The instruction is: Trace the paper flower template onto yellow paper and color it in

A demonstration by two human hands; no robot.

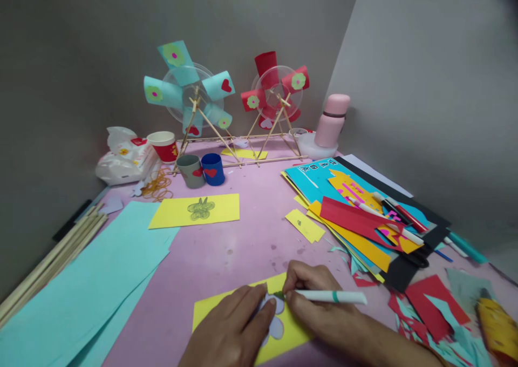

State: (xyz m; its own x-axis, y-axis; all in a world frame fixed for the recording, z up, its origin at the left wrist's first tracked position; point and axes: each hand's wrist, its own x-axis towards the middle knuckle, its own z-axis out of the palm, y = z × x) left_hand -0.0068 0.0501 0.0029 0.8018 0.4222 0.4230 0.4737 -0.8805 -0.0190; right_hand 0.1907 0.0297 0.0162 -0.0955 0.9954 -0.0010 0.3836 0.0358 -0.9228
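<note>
On yellow paper (294, 335), left hand (233, 326) loosely spread over cutout (276, 328), right hand (319, 314) pinching marker (348, 297)

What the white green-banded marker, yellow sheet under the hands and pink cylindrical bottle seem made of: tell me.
Marker: probably smooth plastic; even, rigid-looking barrel.
Sheet: likely matte paper or card; thin, no gloss.
Bottle: coated metal or plastic; its smooth, even pink leaves that open.
</note>
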